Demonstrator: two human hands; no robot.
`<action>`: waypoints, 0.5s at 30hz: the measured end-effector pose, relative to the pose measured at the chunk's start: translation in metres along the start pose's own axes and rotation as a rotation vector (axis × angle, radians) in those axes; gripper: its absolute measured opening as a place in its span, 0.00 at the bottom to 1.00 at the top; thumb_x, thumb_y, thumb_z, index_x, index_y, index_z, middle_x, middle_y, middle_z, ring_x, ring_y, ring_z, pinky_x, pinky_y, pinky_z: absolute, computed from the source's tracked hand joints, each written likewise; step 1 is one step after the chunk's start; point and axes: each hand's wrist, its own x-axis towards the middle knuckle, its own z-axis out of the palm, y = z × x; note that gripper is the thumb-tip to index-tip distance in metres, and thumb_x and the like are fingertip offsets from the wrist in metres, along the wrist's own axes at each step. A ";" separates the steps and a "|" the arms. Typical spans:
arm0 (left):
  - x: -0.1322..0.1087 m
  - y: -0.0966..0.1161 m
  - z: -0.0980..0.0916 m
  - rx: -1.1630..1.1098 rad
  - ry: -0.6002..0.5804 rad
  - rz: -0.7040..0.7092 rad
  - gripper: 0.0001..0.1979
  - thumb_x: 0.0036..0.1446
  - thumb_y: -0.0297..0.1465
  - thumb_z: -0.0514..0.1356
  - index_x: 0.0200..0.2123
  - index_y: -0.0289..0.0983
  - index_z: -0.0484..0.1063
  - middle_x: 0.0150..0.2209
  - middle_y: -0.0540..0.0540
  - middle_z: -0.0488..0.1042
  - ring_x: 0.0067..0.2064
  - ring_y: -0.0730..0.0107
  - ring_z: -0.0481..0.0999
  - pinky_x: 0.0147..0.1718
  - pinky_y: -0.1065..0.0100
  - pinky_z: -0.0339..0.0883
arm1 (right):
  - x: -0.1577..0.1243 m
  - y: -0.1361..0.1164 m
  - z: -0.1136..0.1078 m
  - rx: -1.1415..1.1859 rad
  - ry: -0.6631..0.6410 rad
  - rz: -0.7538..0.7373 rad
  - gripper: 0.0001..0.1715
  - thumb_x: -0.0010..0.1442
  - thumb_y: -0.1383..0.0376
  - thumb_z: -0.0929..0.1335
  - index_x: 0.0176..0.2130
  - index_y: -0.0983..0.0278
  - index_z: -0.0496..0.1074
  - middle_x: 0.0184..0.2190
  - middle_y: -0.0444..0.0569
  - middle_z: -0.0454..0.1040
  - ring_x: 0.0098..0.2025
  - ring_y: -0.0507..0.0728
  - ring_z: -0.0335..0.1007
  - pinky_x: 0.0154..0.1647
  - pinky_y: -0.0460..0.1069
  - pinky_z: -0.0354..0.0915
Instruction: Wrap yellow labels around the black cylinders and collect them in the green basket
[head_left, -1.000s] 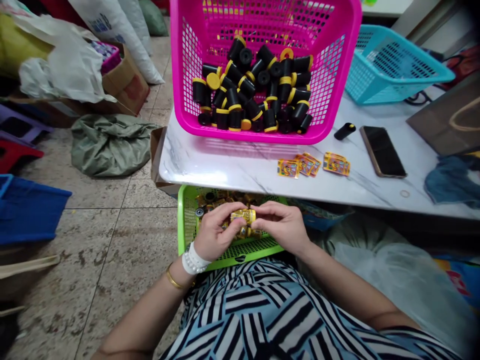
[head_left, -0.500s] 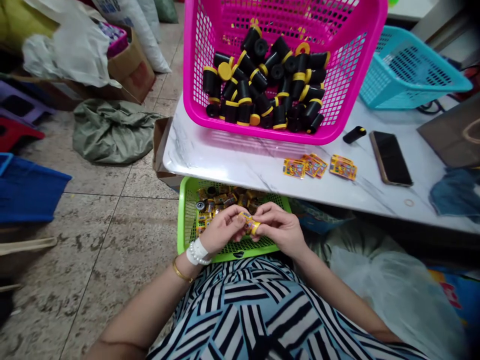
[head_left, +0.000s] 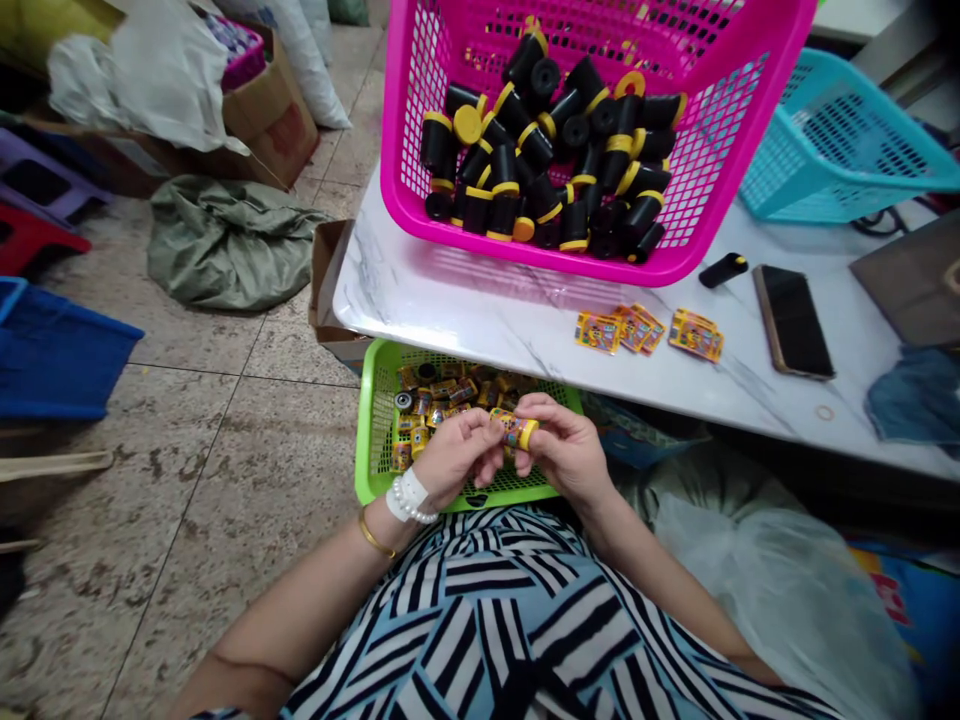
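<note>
Between my two hands is a small canister with a yellow cap and a colourful printed label around it. My left hand grips its left end with closed fingers. At the capped end, my right hand pinches it between thumb and fingers. Below both hands sits a green basket holding several similar labelled canisters. On the table, a pink basket contains many black canisters with yellow caps. Flat printed stickers lie in small groups near the table's front edge.
A single black canister and a phone lie on the marble-patterned table. At the right stands a blue basket. A cardboard box, a grey-green sack and a blue bin are on the floor at left.
The canister has turned in my fingers, so more of its label and yellow cap shows. Both hands have shifted slightly right, and the camera view has moved a little.
</note>
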 end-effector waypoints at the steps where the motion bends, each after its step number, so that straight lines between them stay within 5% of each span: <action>1: 0.000 0.001 0.001 -0.031 -0.018 0.027 0.21 0.52 0.46 0.66 0.37 0.35 0.66 0.22 0.52 0.72 0.17 0.80 0.66 0.15 0.78 0.57 | 0.000 0.000 0.001 0.025 0.017 0.003 0.15 0.50 0.60 0.77 0.39 0.60 0.78 0.44 0.46 0.69 0.20 0.46 0.72 0.17 0.44 0.73; 5: -0.001 0.007 0.001 -0.068 -0.046 0.113 0.26 0.49 0.39 0.70 0.47 0.35 0.67 0.25 0.52 0.73 0.20 0.79 0.69 0.18 0.77 0.62 | -0.002 0.005 0.004 0.140 0.077 0.029 0.10 0.54 0.59 0.75 0.37 0.58 0.76 0.43 0.44 0.71 0.18 0.44 0.69 0.13 0.40 0.68; 11: 0.001 0.004 0.002 0.081 0.056 0.040 0.21 0.54 0.48 0.64 0.31 0.35 0.65 0.17 0.54 0.70 0.12 0.83 0.61 0.09 0.80 0.51 | -0.005 0.011 0.003 0.074 -0.017 0.039 0.13 0.53 0.59 0.76 0.39 0.58 0.77 0.41 0.44 0.71 0.22 0.47 0.74 0.18 0.44 0.75; 15: 0.001 0.002 0.007 -0.044 -0.012 0.051 0.25 0.51 0.47 0.66 0.42 0.34 0.67 0.21 0.52 0.74 0.14 0.80 0.66 0.10 0.79 0.58 | -0.004 0.008 0.004 0.099 0.062 -0.037 0.11 0.53 0.57 0.76 0.34 0.59 0.77 0.38 0.41 0.68 0.16 0.44 0.69 0.12 0.42 0.69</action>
